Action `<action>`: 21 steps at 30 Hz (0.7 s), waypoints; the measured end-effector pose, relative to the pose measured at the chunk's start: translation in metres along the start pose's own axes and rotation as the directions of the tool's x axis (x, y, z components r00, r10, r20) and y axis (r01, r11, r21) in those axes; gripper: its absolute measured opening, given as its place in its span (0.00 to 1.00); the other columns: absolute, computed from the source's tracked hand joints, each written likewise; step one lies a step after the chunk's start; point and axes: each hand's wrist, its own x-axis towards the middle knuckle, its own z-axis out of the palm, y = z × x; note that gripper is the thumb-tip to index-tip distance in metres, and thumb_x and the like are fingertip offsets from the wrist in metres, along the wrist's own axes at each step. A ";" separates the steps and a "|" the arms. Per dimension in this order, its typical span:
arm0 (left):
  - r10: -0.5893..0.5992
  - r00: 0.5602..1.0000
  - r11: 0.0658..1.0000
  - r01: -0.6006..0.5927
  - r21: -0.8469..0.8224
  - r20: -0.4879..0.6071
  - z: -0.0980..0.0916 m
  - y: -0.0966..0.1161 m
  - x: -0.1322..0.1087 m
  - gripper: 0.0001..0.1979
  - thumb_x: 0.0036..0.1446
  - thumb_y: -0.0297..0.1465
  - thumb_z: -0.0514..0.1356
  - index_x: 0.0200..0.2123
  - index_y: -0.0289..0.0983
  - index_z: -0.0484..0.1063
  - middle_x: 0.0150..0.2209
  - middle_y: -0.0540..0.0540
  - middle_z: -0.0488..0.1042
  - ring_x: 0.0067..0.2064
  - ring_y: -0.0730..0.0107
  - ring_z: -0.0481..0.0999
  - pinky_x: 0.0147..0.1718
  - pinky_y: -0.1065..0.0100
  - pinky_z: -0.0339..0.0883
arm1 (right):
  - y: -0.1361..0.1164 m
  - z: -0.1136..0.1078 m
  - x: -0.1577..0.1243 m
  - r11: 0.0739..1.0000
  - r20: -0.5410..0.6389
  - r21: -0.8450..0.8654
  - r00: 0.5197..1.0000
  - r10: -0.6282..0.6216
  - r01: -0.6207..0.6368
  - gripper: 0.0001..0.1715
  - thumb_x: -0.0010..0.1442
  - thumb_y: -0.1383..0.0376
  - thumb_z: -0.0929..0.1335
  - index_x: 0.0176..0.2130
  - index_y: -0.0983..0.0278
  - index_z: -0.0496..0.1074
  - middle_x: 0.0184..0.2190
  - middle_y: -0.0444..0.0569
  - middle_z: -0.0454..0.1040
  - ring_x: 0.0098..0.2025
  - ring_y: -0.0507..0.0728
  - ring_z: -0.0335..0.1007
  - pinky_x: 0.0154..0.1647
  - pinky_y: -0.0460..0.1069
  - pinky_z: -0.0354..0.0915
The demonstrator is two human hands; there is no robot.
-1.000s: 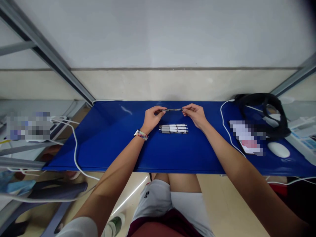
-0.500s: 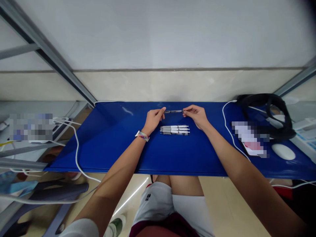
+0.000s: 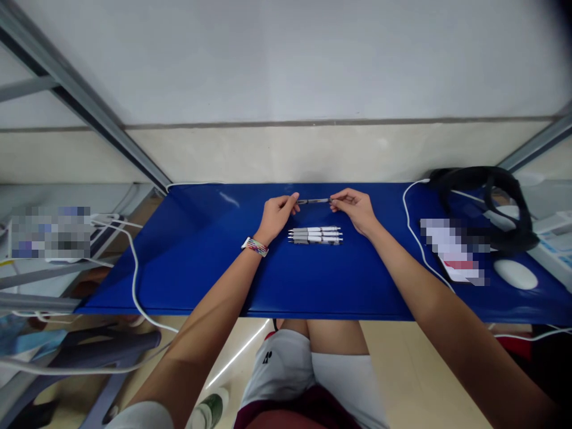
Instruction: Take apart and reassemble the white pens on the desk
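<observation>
Both hands hold one dark pen [image 3: 314, 201] level above the blue table mat [image 3: 201, 256], near its far edge. My left hand [image 3: 277, 214] pinches the pen's left end with closed fingers; a colourful band circles that wrist. My right hand [image 3: 354, 208] pinches the right end. Just in front of the hands, three white-and-grey pens [image 3: 315, 235] lie side by side in a neat row on the mat.
A white cable [image 3: 134, 268] trails off the mat's left side. To the right lie a white cable [image 3: 413, 232], a blurred card [image 3: 453, 250], a white mouse [image 3: 515, 273] and a black strap bundle [image 3: 487, 202]. Grey metal frame bars [image 3: 89, 113] rise at both back corners.
The hands and pen have barely moved; the left fingers have shifted slightly along the pen's left end. The view drifted a little.
</observation>
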 end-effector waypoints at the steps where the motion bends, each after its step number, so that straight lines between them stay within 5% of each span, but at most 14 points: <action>1: -0.007 1.000 1.000 0.007 -0.001 -0.004 0.000 0.000 0.000 0.30 0.75 0.54 0.57 0.28 0.39 0.80 0.25 0.47 0.78 0.30 0.65 0.77 0.37 0.62 0.71 | -0.001 0.000 0.000 1.000 0.000 -0.002 1.000 0.000 0.000 0.21 0.49 0.51 0.86 0.36 0.60 0.84 0.31 0.48 0.84 0.33 0.57 0.81 0.39 0.55 0.80; 5: 0.006 1.000 0.998 -0.007 -0.057 -0.022 0.001 -0.003 0.000 0.12 0.69 0.43 0.67 0.43 0.41 0.81 0.32 0.49 0.79 0.33 0.66 0.78 0.36 0.64 0.71 | -0.001 0.001 0.000 1.000 -0.009 0.000 1.000 -0.003 0.003 0.22 0.48 0.51 0.86 0.36 0.60 0.84 0.29 0.47 0.83 0.32 0.57 0.80 0.38 0.54 0.79; 7: 0.034 0.999 0.997 -0.036 -0.071 -0.033 0.002 -0.006 0.000 0.12 0.64 0.35 0.70 0.50 0.42 0.80 0.35 0.49 0.79 0.34 0.67 0.78 0.38 0.65 0.71 | -0.001 0.001 0.000 1.000 -0.010 -0.001 1.000 -0.007 0.007 0.21 0.48 0.51 0.86 0.36 0.60 0.84 0.29 0.47 0.83 0.32 0.57 0.80 0.38 0.54 0.79; 12: 0.057 0.998 0.997 -0.058 -0.056 -0.034 0.002 -0.005 0.001 0.08 0.66 0.36 0.68 0.46 0.41 0.81 0.36 0.47 0.81 0.36 0.65 0.78 0.38 0.64 0.71 | 0.002 -0.001 0.002 1.000 -0.020 0.007 1.000 -0.006 0.006 0.21 0.49 0.50 0.85 0.36 0.60 0.84 0.30 0.47 0.83 0.32 0.57 0.80 0.37 0.54 0.78; 17: 0.010 0.999 0.999 -0.011 -0.040 -0.034 0.000 -0.001 0.000 0.20 0.74 0.47 0.61 0.35 0.39 0.80 0.33 0.45 0.82 0.37 0.63 0.80 0.40 0.62 0.72 | 0.004 -0.002 0.002 1.000 -0.027 0.015 1.000 -0.003 0.003 0.22 0.50 0.49 0.85 0.37 0.59 0.83 0.31 0.47 0.83 0.33 0.57 0.81 0.38 0.54 0.79; 21: 0.030 0.999 0.996 -0.032 -0.084 -0.029 0.001 -0.004 0.000 0.11 0.67 0.38 0.69 0.49 0.41 0.81 0.35 0.48 0.81 0.35 0.67 0.79 0.39 0.64 0.73 | 0.003 -0.003 0.002 0.999 -0.033 0.039 0.999 0.012 -0.011 0.23 0.49 0.49 0.85 0.36 0.59 0.84 0.30 0.47 0.83 0.33 0.57 0.80 0.37 0.54 0.78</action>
